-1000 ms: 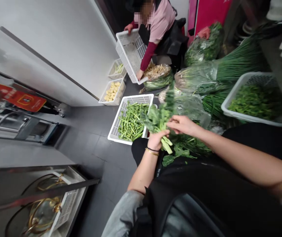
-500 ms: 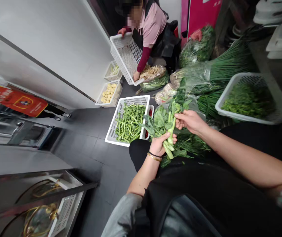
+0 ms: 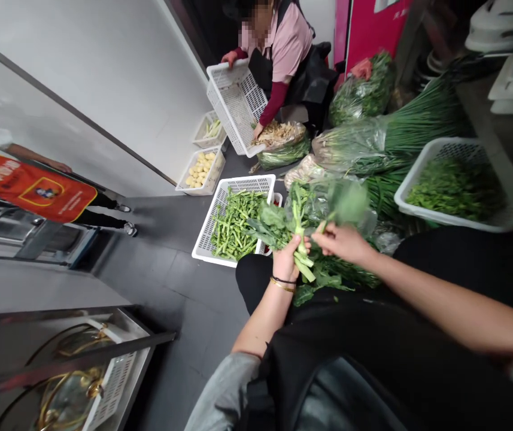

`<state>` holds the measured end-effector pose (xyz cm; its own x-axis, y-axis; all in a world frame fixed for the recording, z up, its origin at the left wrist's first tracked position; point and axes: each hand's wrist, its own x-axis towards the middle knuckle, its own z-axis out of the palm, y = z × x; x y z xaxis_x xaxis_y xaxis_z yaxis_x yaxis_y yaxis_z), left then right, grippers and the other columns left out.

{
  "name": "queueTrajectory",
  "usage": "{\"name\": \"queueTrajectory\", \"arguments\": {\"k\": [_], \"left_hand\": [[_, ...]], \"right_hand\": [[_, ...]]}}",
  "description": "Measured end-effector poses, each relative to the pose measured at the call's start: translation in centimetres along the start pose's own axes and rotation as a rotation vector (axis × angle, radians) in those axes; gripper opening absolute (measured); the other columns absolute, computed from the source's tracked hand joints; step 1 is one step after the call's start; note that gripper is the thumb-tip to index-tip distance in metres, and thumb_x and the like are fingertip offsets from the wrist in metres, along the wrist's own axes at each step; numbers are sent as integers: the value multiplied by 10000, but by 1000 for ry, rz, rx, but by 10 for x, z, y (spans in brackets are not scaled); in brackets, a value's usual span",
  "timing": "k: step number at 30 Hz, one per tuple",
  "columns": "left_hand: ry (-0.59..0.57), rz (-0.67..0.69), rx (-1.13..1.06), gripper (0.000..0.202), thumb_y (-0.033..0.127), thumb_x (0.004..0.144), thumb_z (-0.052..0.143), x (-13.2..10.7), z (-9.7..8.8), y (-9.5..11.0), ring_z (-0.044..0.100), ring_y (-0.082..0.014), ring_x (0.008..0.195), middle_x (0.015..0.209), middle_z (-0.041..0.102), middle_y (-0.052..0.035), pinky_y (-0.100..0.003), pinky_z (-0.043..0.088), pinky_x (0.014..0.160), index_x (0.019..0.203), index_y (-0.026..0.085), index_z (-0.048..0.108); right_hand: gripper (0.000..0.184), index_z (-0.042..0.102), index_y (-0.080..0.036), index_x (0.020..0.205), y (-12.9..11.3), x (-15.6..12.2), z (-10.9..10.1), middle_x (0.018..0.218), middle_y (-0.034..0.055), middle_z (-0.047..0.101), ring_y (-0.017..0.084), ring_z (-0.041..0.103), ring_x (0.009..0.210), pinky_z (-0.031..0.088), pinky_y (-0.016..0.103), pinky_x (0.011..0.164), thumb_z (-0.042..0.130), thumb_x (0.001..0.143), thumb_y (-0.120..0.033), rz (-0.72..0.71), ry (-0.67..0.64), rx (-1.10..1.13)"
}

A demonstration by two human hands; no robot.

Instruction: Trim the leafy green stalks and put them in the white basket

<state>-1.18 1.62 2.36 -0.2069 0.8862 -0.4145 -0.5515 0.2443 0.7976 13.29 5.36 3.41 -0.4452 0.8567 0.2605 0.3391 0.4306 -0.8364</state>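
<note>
My left hand [image 3: 287,258] is closed round a bunch of leafy green stalks [image 3: 283,224], cut ends pointing down over my lap. My right hand [image 3: 339,240] pinches a single leaf [image 3: 348,202] by its stem, lifted up beside the bunch and blurred by motion. More loose greens [image 3: 337,269] lie on my black apron below both hands. A white basket [image 3: 256,182] of trimmed green stalks sits on the floor just beyond my left hand.
A person in a pink top [image 3: 290,45] crouches ahead, tilting an empty white basket [image 3: 234,102]. Bagged greens and long green onions [image 3: 400,129] pile up at right, beside another basket of greens [image 3: 456,185]. Small tubs [image 3: 202,167] stand by the steel wall. A steel cart [image 3: 81,359] stands lower left.
My right hand has let go of the stalk it gripped and now lifts a single leaf away. The person ahead has tilted the empty basket more upright.
</note>
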Motion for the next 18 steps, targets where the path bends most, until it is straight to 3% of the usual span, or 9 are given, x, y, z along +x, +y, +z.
{"name": "queueTrajectory", "arguments": {"k": [4, 6, 8, 10, 12, 15, 18], "left_hand": [[40, 317, 266, 241, 124, 521, 799, -9, -12, -5, 664, -177, 844, 754, 695, -16, -269, 514, 744, 707, 177, 655], [90, 347, 347, 229, 87, 506, 788, -11, -16, -10, 653, -202, 923, 746, 696, -20, -280, 513, 769, 649, 189, 642], [98, 287, 321, 208, 108, 520, 788, -9, -14, -15, 665, -203, 853, 717, 688, -29, -279, 520, 722, 651, 177, 641], [61, 167, 191, 201, 172, 572, 782, -3, -10, -17, 664, -179, 711, 678, 670, -27, -273, 521, 660, 721, 151, 649], [42, 27, 38, 198, 230, 639, 752, 5, -9, -13, 629, -144, 579, 625, 642, -19, -251, 507, 592, 767, 126, 643], [-28, -135, -80, 182, 278, 750, 657, 16, -19, 4, 588, -113, 509, 623, 633, -49, -218, 480, 528, 769, 97, 640], [-194, -170, -136, 219, 286, 820, 569, 14, -33, 21, 600, -111, 535, 671, 648, -78, -207, 484, 525, 781, 85, 647]], "right_hand": [[349, 485, -201, 592, 10, 31, -10, 447, 10, 571, 148, 530, 381, 422, 265, 404, 522, 793, -485, 367, -87, 345], [352, 445, -211, 561, 10, 40, -9, 411, -2, 533, 139, 494, 352, 393, 259, 378, 546, 757, -485, 452, -112, 413], [330, 441, -211, 561, 7, 38, -3, 404, -7, 513, 131, 480, 362, 387, 256, 398, 536, 761, -456, 410, -13, 290], [290, 485, -200, 587, 4, 26, 6, 469, 24, 560, 153, 535, 456, 424, 273, 481, 517, 779, -417, 242, 105, 37], [260, 559, -186, 642, 6, 8, 16, 596, 67, 633, 190, 599, 600, 457, 295, 583, 515, 785, -397, 60, 118, -147], [258, 630, -183, 693, 24, -19, 21, 676, 84, 668, 210, 625, 673, 462, 298, 618, 535, 787, -404, -1, -84, -242], [290, 645, -180, 646, 47, -30, 6, 601, 74, 643, 219, 622, 601, 425, 290, 536, 623, 712, -461, 157, -524, -423]]}}
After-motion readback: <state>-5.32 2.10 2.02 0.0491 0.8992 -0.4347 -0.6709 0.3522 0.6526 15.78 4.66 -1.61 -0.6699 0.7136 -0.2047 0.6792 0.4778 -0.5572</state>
